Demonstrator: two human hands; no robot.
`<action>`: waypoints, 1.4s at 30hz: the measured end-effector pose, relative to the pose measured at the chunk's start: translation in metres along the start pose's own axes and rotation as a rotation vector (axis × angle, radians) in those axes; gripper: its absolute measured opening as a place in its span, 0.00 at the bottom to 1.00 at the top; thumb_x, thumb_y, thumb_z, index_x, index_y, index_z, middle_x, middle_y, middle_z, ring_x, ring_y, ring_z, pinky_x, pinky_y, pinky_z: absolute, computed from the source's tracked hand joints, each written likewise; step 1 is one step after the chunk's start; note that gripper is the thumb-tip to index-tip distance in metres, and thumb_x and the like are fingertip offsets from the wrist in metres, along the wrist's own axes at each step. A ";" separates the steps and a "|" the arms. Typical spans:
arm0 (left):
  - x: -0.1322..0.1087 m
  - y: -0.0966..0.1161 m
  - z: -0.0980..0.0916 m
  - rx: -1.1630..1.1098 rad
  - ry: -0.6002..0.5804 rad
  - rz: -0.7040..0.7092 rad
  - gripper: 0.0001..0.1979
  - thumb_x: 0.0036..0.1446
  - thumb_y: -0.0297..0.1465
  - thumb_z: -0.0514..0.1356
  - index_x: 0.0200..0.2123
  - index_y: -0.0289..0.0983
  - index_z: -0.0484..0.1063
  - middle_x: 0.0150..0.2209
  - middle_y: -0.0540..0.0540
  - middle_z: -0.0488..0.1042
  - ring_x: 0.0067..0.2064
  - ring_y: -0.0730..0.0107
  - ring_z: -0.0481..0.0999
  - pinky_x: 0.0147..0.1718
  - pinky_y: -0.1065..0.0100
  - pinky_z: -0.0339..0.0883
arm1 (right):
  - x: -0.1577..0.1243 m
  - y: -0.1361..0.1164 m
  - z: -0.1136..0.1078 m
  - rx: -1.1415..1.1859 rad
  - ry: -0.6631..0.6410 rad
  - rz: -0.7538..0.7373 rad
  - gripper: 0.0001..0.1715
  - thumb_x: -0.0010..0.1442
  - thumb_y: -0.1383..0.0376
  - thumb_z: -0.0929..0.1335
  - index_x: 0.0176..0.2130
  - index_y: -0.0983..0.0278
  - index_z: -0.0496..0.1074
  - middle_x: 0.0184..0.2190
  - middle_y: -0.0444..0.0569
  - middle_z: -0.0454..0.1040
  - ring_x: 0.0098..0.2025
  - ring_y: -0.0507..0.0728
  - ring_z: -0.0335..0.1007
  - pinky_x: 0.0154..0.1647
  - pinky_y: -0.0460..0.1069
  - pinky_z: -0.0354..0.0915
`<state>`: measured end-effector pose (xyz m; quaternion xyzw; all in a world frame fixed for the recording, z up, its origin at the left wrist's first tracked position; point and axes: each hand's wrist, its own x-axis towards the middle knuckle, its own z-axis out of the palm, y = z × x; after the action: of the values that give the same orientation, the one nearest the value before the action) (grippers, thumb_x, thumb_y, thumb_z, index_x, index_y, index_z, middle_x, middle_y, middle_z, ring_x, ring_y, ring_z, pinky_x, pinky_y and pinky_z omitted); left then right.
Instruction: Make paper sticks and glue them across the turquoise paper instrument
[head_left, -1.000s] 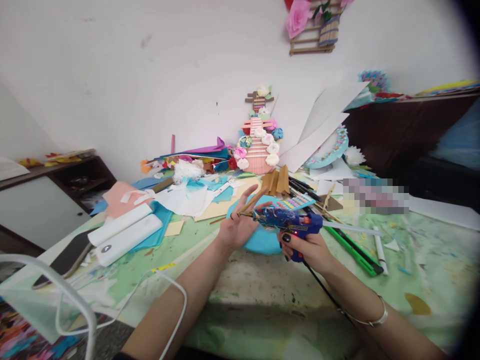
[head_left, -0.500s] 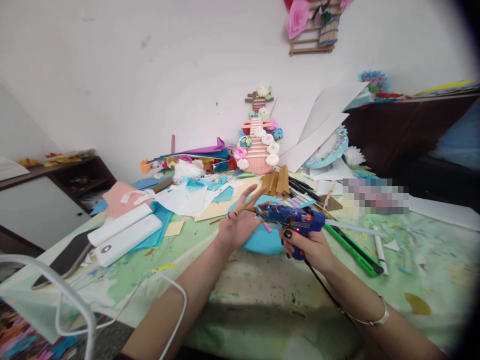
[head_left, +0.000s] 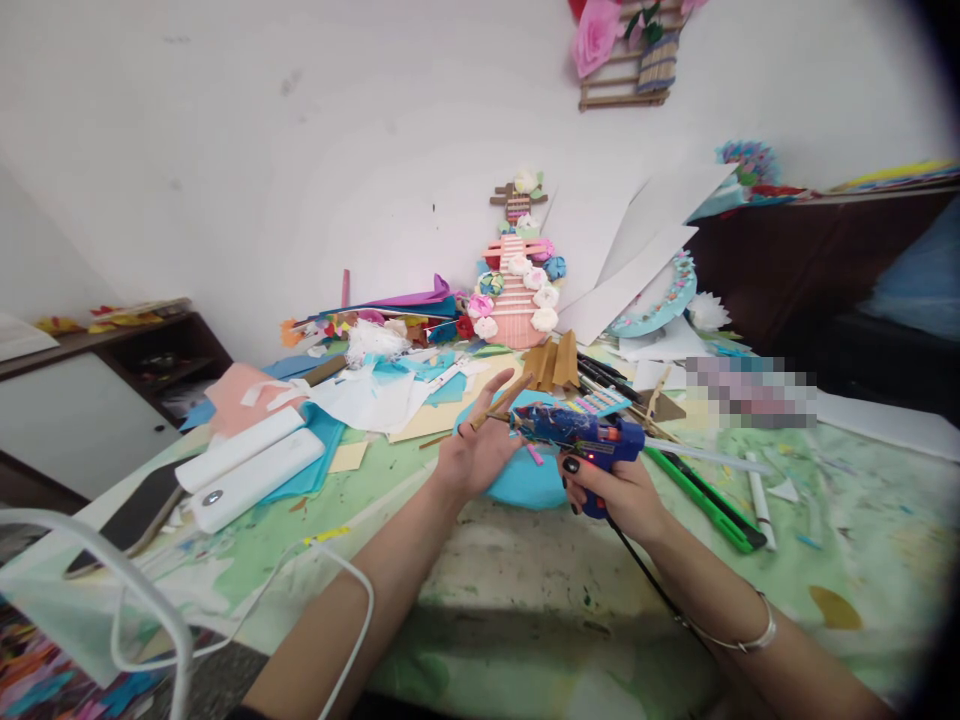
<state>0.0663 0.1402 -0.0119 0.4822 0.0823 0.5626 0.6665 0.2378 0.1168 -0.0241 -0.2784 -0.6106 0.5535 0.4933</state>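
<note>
My right hand (head_left: pixel 611 490) is wrapped round the handle of a blue glue gun (head_left: pixel 574 430), whose nozzle points left. A clear glue stick (head_left: pixel 705 455) sticks out of its back end. My left hand (head_left: pixel 476 450) holds a thin brown rolled strip (head_left: pixel 501 402) between thumb and fingers, with the other fingers raised. The gun's nozzle is close to the strip's lower part; whether they touch I cannot tell. Beneath both hands lies a light blue round sheet (head_left: pixel 525 485) with a small pink piece (head_left: pixel 534 455) by the nozzle.
A green cutter (head_left: pixel 709 500) and a white pen (head_left: pixel 760 505) lie at the right. White power banks (head_left: pixel 259 480) and a phone (head_left: pixel 131 515) are at the left. Behind stands a pink guitar-shaped craft (head_left: pixel 517 295). A white cable (head_left: pixel 367 600) crosses by my left forearm.
My right hand and the glue gun have shifted slightly left, bringing the nozzle closer to the brown strip. My left hand has barely moved.
</note>
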 end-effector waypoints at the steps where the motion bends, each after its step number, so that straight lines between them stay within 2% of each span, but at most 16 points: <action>1: 0.000 0.000 0.000 -0.002 -0.001 0.006 0.46 0.36 0.54 0.65 0.58 0.45 0.58 0.66 0.40 0.47 0.62 0.41 0.54 0.55 0.45 0.53 | 0.000 0.000 0.000 -0.005 0.013 -0.006 0.20 0.51 0.53 0.70 0.21 0.65 0.65 0.12 0.41 0.62 0.15 0.48 0.58 0.15 0.45 0.58; 4: 0.001 0.000 0.000 0.001 -0.001 0.013 0.45 0.36 0.54 0.65 0.58 0.45 0.59 0.66 0.40 0.48 0.62 0.42 0.55 0.55 0.45 0.54 | 0.000 0.000 0.000 0.000 0.025 -0.017 0.20 0.51 0.53 0.70 0.21 0.65 0.65 0.12 0.40 0.62 0.14 0.48 0.58 0.15 0.44 0.57; 11: -0.002 0.000 -0.006 0.006 -0.010 -0.002 0.44 0.38 0.51 0.66 0.58 0.45 0.58 0.66 0.41 0.47 0.63 0.42 0.53 0.55 0.47 0.54 | -0.003 0.003 -0.001 0.050 -0.070 -0.027 0.21 0.52 0.53 0.70 0.20 0.65 0.65 0.13 0.42 0.62 0.16 0.49 0.59 0.16 0.45 0.59; 18: -0.001 -0.001 -0.005 0.003 -0.005 0.005 0.44 0.37 0.50 0.67 0.58 0.44 0.58 0.66 0.40 0.46 0.63 0.41 0.53 0.55 0.47 0.56 | -0.003 0.004 -0.003 0.028 -0.099 -0.023 0.21 0.53 0.53 0.69 0.20 0.65 0.65 0.14 0.42 0.62 0.16 0.49 0.60 0.17 0.45 0.60; 27: 0.001 -0.001 -0.005 -0.009 0.005 0.017 0.46 0.36 0.53 0.66 0.58 0.43 0.59 0.66 0.40 0.48 0.62 0.43 0.53 0.53 0.48 0.57 | 0.001 0.003 -0.001 -0.033 0.091 -0.010 0.21 0.51 0.52 0.70 0.22 0.65 0.64 0.12 0.40 0.61 0.14 0.48 0.58 0.15 0.44 0.57; 32: 0.000 0.000 -0.004 -0.022 -0.001 0.009 0.44 0.36 0.51 0.66 0.57 0.44 0.59 0.66 0.41 0.48 0.62 0.44 0.55 0.55 0.49 0.56 | -0.001 0.002 -0.001 -0.036 0.011 -0.020 0.21 0.50 0.50 0.70 0.22 0.65 0.65 0.12 0.41 0.62 0.15 0.49 0.59 0.15 0.45 0.58; 34: 0.000 0.000 -0.004 -0.030 -0.006 0.011 0.43 0.37 0.51 0.67 0.57 0.44 0.60 0.66 0.41 0.47 0.62 0.44 0.55 0.55 0.49 0.56 | -0.002 0.002 -0.001 -0.065 0.017 -0.023 0.21 0.51 0.51 0.69 0.22 0.65 0.65 0.13 0.41 0.62 0.16 0.49 0.59 0.16 0.45 0.59; 42: 0.001 0.000 -0.004 -0.023 -0.006 0.009 0.45 0.36 0.53 0.66 0.58 0.44 0.58 0.66 0.41 0.48 0.62 0.44 0.54 0.52 0.49 0.59 | 0.004 0.001 -0.001 -0.137 0.207 -0.082 0.19 0.50 0.52 0.70 0.28 0.65 0.68 0.15 0.41 0.63 0.18 0.48 0.57 0.18 0.44 0.57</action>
<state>0.0642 0.1428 -0.0133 0.4765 0.0718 0.5651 0.6696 0.2365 0.1211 -0.0239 -0.3417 -0.6036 0.4583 0.5558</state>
